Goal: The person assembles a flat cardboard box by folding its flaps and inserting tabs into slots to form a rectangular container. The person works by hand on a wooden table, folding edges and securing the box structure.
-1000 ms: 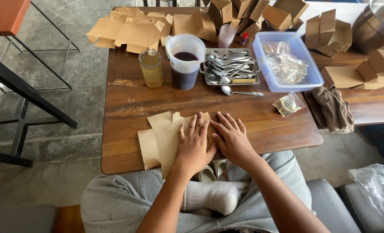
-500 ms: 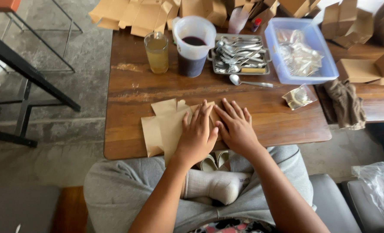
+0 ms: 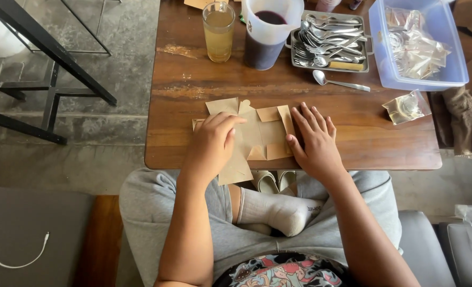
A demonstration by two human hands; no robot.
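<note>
A flat brown cardboard box blank (image 3: 257, 135) lies unfolded at the near edge of the wooden table (image 3: 193, 90). My left hand (image 3: 212, 143) presses down on its left part, fingers curled over the card. My right hand (image 3: 313, 141) lies flat on the table at the blank's right edge, thumb touching the card, fingers spread. The blank's lower flap hangs over the table edge above my crossed legs.
Behind the blank stand a glass of yellow drink (image 3: 218, 31), a jug of dark liquid (image 3: 268, 32), a metal tray of spoons (image 3: 329, 40), a loose spoon (image 3: 339, 81), a blue plastic tub (image 3: 416, 45) and a small clear packet (image 3: 406, 106). A brown cloth (image 3: 467, 119) lies at right.
My hands have moved apart, left hand to the left part and right hand to the right edge, showing the blank's middle. The camera has tilted down and closer.
</note>
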